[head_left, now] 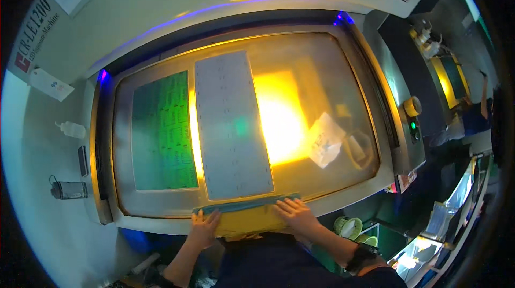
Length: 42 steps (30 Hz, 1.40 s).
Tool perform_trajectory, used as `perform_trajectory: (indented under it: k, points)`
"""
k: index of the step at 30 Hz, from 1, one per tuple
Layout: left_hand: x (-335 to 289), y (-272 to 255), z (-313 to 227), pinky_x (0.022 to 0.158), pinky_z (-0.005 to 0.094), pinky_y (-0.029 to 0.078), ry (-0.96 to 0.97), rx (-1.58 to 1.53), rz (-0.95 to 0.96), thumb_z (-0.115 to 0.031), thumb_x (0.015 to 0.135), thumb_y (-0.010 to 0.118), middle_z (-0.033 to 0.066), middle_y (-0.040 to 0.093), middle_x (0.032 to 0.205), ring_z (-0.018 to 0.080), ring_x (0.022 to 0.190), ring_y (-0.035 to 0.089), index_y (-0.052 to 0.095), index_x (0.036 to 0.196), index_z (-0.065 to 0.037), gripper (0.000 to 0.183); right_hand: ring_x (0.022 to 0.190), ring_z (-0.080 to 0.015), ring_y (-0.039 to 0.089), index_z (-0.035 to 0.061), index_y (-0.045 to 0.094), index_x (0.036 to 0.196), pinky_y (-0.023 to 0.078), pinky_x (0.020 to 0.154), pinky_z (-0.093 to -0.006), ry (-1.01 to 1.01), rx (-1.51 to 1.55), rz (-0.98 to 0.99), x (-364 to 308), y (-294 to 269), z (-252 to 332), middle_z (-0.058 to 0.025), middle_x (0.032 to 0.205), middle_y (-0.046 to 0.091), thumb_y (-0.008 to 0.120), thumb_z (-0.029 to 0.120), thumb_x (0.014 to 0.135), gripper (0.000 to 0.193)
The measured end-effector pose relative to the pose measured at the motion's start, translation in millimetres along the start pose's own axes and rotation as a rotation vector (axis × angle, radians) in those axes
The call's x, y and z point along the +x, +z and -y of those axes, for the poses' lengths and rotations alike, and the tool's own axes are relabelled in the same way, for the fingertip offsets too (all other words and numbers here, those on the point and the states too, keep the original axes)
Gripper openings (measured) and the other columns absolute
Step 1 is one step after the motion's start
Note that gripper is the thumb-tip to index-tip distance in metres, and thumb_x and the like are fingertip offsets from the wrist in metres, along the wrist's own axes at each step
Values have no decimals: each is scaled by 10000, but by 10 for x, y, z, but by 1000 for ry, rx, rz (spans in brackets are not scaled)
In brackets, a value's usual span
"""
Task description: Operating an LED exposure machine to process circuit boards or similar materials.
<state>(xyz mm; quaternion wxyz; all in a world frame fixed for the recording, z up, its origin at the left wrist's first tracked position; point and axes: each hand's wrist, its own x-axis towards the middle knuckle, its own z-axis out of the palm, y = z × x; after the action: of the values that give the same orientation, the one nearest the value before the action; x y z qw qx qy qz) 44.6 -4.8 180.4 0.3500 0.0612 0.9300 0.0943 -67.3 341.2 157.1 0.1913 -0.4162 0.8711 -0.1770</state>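
Observation:
At the near edge of a wide glass-topped table, I have both hands on a yellow sheet-like piece (249, 220) with a teal strip (244, 204) along its far edge. My left hand (204, 227) is closed over its left end, and my right hand (295, 215) grips the right end with fingers laid over the strip. What the piece is, I cannot tell; its lower part is hidden against my dark clothing. Just beyond the strip lies a long grey panel (230, 127). Left of that panel is a green printed panel (163, 135).
A metal frame (115, 154) surrounds the brightly lit glass. Crumpled clear film with a white paper (326, 140) lies at its right. A control box (414, 124) with a green light and a yellow tape roll (412, 106) sit beyond the right rim. A bottle (71, 129) and a dark cylinder (70, 190) are at left.

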Motion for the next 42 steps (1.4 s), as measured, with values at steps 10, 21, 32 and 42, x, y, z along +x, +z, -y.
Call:
perform_trajectory:
  k: [10,21,32,42]
  points:
    - [3676,-2171,1527,1073,681,263,-110,219,-613,-89,813,584,13,384,1526,465,1353,358,357,1483,-244,724,1377,-294,383,149,417,1440,330,1119,-466,49,-510,-142,3611,-1203,-2556,-102,1503,399,525,-28,778,693]
    - [4392,-3042,1812,1063,622,336,-134,172,-656,-63,710,688,61,519,1412,410,1364,375,395,1449,-255,818,1282,-316,489,238,402,1450,402,1073,-452,83,-518,-285,4477,-1565,-3062,-63,1465,452,575,41,810,692]
    - [97,-217,24,1018,752,253,126,-108,43,-199,793,640,65,392,1518,561,1311,357,293,1512,-185,799,1201,-381,539,127,519,1338,422,1021,-513,-178,-8,109,61,-92,-271,-151,1364,534,622,129,797,550]
    - [2378,-1674,1803,1050,611,326,-128,230,-486,-88,757,652,119,454,1435,414,1318,385,340,1490,-203,804,1298,-373,429,129,461,1399,340,1075,-547,-52,-534,-38,3239,-811,-1253,-124,1421,478,553,161,849,559]
